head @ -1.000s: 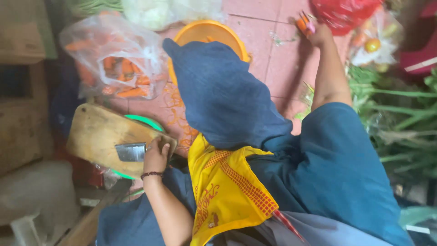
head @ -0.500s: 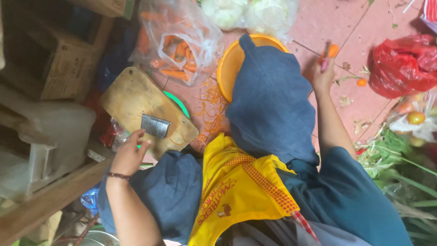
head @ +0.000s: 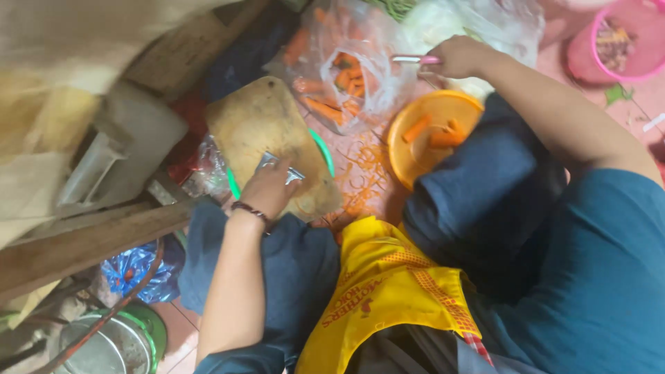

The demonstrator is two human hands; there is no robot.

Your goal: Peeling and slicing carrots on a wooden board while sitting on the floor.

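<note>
Two hands, one on the cleaver, one on the peeler

Two bare hands work over a pink tiled floor, seen from above. The left hand (head: pixel 269 188) lies on the wooden chopping board (head: pixel 267 131), fingers curled down over the handle end of a small steel cleaver (head: pixel 276 165); the blade lies flat on the board, and how tightly the fingers grip cannot be told. A dark bead bracelet (head: pixel 249 210) circles that wrist. The board rests on a green rim (head: pixel 323 151) that shows at its right edge, and it lies left of centre, near the person's knee.

The right hand (head: pixel 459 57) is raised at the far side, fingers closed around a pink-handled peeler (head: pixel 414 59) whose metal end points left. Just near of that hand sits an orange bowl (head: pixel 405 149) on the floor, holding a few peeled carrot pieces (head: pixel 431 131). Orange carrot peelings (head: pixel 360 181) are scattered on the tiles between the bowl and the board.

Beyond the board, a clear plastic bag of carrots (head: pixel 343 76) lies open, touching the far side of the peelings patch. At the far right stands a pink basin (head: pixel 627 41). A yellow apron (head: pixel 388 291) covers the lap in the near middle. On the near left, a blue plastic bag (head: pixel 135 270) lies under a wooden plank (head: pixel 83 242).
</note>
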